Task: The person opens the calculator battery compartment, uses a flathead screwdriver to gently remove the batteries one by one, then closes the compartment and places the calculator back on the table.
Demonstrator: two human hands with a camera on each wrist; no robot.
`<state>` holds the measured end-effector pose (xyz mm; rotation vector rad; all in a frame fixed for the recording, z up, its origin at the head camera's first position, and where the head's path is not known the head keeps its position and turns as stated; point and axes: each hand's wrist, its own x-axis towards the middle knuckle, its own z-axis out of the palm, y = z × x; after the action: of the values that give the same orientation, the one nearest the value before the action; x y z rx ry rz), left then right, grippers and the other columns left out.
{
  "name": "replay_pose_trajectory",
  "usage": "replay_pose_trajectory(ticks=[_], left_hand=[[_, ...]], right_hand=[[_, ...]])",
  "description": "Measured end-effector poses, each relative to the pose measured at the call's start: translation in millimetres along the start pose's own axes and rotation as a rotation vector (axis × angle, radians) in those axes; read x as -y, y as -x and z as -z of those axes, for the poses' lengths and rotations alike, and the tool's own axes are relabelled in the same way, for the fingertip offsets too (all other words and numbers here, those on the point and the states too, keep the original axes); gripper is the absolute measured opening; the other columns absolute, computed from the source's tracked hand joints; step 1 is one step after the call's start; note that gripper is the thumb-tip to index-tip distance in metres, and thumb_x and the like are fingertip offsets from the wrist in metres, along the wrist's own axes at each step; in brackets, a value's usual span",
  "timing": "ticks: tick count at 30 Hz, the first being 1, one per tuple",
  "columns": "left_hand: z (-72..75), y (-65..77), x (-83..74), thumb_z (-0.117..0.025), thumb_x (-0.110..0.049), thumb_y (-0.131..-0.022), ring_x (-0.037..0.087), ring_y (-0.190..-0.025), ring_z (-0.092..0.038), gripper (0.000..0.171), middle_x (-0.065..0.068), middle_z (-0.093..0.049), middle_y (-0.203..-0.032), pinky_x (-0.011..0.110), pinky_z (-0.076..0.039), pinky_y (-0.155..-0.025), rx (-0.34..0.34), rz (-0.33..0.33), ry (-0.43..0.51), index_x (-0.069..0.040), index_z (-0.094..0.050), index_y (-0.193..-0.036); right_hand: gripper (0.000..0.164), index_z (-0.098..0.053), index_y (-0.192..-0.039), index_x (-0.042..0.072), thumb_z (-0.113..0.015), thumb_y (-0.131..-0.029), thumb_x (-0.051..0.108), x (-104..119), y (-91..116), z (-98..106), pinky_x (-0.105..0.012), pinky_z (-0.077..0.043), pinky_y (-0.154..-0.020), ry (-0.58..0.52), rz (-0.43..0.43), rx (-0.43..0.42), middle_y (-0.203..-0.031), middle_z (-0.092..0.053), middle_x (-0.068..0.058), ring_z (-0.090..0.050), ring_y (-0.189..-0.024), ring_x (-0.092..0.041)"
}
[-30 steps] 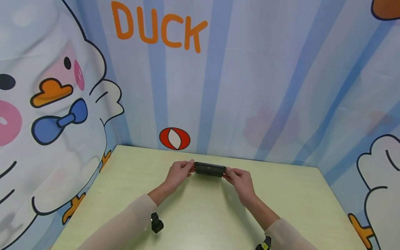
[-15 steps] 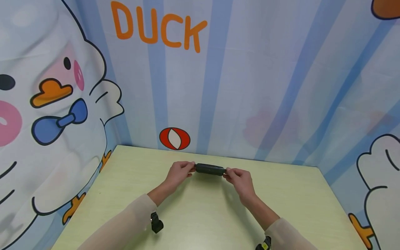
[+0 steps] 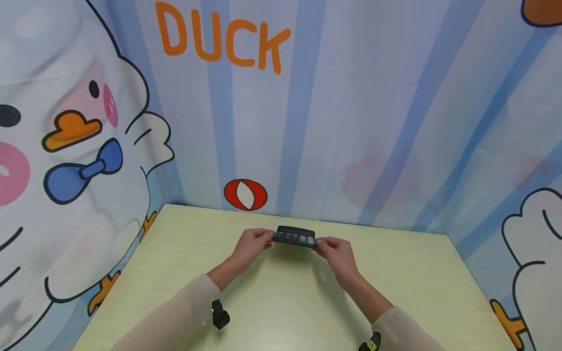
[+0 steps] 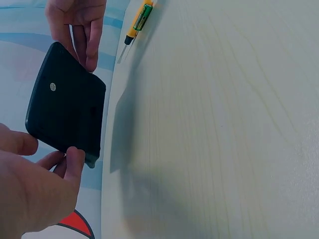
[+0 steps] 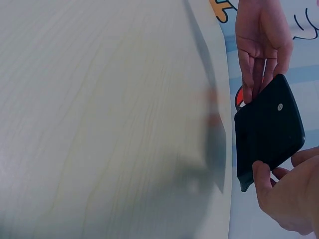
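A dark calculator (image 3: 295, 236) is held up over the far part of the table, its key side tilted toward me in the head view. My left hand (image 3: 253, 243) pinches its left end between thumb and fingers; my right hand (image 3: 338, 256) pinches the right end the same way. Both wrist views look at the calculator's black underside (image 4: 70, 104), which bears a small pale round sticker (image 5: 280, 107). The keys are hidden from those two views.
The pale wood-grain table (image 3: 281, 302) carries the arms' shadows. A duck-printed curtain (image 3: 333, 122) stands behind its far edge. Black devices sit at the left wrist (image 3: 220, 314) and right wrist (image 3: 371, 342). A yellow-green item (image 4: 141, 20) with a thin metal tip shows in the left wrist view.
The calculator has turned between my hands: its plain back faced the head camera, then its edge, and now its keys show. Both hands have stayed nearly in place.
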<state>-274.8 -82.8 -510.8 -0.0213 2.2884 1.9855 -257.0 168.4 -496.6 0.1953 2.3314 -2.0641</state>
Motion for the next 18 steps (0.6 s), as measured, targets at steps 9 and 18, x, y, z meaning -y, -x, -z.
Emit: replay_pose_trajectory(ticks=[9,18], left_hand=[[-0.5,-2.6,0.5,-0.06,-0.011,-0.107,0.026,-0.11,-0.073,0.03,0.019,-0.07,-0.13,0.04,-0.058,-0.1,-0.005,0.019,-0.028,0.004,-0.072,-0.13],[-1.9,-4.4,1.5,-0.062,-0.005,-0.104,0.026,-0.109,-0.072,0.03,0.019,-0.067,-0.132,0.038,-0.06,-0.097,0.022,0.017,-0.046,0.004,-0.072,-0.131]], right_hand=[[0.024,-0.072,-0.12,-0.012,-0.064,-0.102,-0.001,-1.8,-0.6,0.7,-0.052,-0.053,-0.107,0.02,-0.016,0.019,-0.12,-0.072,-0.023,-0.074,-0.102,-0.021],[0.024,-0.073,-0.121,-0.008,-0.068,-0.099,-0.001,-3.0,-2.0,1.6,-0.05,-0.052,-0.104,0.085,-0.011,0.01,-0.12,-0.072,-0.021,-0.067,-0.108,-0.027]])
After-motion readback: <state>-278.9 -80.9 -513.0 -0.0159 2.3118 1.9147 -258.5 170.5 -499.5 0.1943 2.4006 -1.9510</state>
